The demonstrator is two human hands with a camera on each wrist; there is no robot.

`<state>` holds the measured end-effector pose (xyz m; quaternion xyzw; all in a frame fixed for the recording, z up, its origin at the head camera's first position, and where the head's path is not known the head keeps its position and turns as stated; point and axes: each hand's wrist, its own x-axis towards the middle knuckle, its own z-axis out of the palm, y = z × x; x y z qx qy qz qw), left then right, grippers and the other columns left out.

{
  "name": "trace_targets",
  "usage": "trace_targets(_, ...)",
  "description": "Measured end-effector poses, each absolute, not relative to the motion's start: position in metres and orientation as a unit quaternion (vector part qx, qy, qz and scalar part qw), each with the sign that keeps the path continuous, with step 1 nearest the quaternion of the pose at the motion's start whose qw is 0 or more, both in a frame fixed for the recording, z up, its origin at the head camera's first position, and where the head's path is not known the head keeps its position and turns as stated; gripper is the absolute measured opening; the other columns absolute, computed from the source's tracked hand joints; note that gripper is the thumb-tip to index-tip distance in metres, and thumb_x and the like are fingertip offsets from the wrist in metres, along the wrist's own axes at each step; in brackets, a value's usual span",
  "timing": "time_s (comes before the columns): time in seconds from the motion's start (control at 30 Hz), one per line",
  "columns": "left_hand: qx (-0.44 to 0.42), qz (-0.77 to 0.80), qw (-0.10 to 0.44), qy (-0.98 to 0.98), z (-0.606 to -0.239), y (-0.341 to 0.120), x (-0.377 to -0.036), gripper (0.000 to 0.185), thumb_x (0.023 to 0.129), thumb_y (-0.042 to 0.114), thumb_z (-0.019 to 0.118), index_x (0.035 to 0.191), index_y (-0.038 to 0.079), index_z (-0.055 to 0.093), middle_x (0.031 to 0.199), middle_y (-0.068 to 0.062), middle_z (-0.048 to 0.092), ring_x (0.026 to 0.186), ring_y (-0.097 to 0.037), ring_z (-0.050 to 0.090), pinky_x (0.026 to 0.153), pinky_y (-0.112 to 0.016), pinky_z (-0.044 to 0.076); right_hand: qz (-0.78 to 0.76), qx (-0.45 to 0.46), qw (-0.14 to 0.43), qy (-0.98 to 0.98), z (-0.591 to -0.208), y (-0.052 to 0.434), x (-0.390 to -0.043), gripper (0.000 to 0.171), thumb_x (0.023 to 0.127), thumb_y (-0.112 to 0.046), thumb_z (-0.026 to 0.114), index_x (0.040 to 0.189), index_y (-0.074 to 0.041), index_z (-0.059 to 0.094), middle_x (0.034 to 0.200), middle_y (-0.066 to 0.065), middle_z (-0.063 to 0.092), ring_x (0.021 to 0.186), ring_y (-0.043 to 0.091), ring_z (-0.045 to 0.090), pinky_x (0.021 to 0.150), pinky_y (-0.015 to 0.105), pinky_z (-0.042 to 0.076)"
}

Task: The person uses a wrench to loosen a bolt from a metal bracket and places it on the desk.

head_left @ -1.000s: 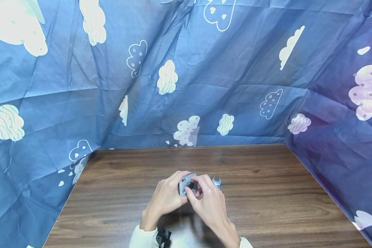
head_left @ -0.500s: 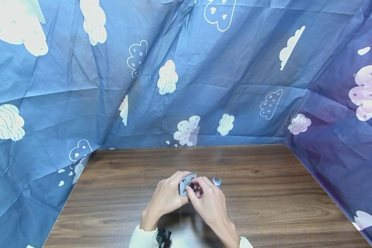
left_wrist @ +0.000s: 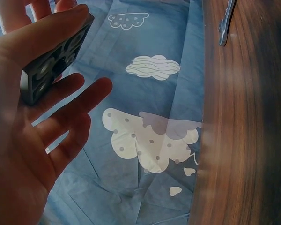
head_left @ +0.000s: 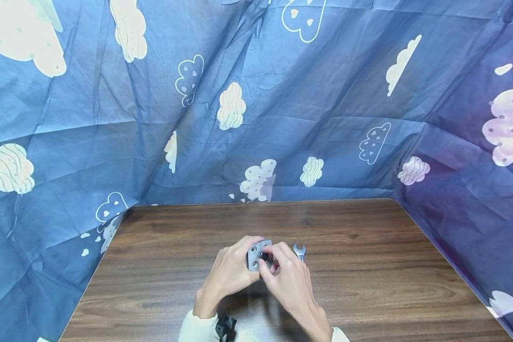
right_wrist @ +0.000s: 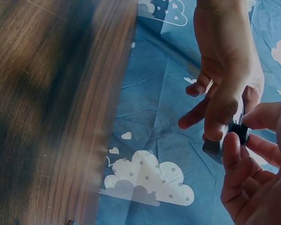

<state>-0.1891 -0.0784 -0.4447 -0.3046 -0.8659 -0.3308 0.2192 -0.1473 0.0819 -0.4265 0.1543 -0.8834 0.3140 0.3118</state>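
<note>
A grey metal block (head_left: 252, 262) with a flat face and several round holes is held up off the table by my left hand (head_left: 227, 271), thumb and fingers gripping its edges. At the block's centre sits a small black knob-like part (head_left: 263, 256), which the thumb and fingertips of my right hand (head_left: 288, 282) pinch. In the right wrist view the black part (right_wrist: 242, 133) sticks out from the block (right_wrist: 210, 148). The left wrist view has the block (left_wrist: 33, 89) tilted in the left palm, its dark side showing. Whether the black part is threaded in is hidden.
An open-ended wrench (head_left: 299, 251) lies on the wooden table (head_left: 389, 266) just beyond the right hand, which partly covers it. Blue cloud-printed cloth (head_left: 273, 137) hangs behind and along both sides. A black strap piece (head_left: 225, 327) is at the left cuff.
My right fingertips shift slightly around the black part, spreading and closing on it again. The left hand, block and wrench stay in place.
</note>
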Motion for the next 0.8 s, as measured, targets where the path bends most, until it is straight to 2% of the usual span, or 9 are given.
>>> trace_targets(0.57,-0.305,-0.325,0.223,-0.867,-0.4456,-0.0777,-0.1897,0.058,0.069,0.032,0.082,0.123,0.019,0.063,0.107,0.008,0.068,0.073,-0.004,0.061,0.062,-0.023,0.050,0.322,0.178,0.304,-0.879,-0.4262,0.0837,-0.1462,0.030,0.073,-0.006,0.076,0.102,-0.014,0.073,0.087,-0.009,0.061,0.063,-0.001,0.053,0.050,0.013,0.037)
trace_targets(0.8,-0.300,-0.326,0.220,-0.869,-0.4457,-0.0778,-0.1897,0.062,0.069,0.036,0.084,0.124,0.019,0.062,0.109,0.007,0.069,0.077,-0.005,0.064,0.064,-0.025,0.052,0.325,0.146,0.301,-0.885,-0.4243,0.0832,-0.1464,0.036,0.076,-0.019,0.082,0.109,-0.014,0.070,0.089,-0.008,0.062,0.064,-0.001,0.055,0.054,0.017,0.042)
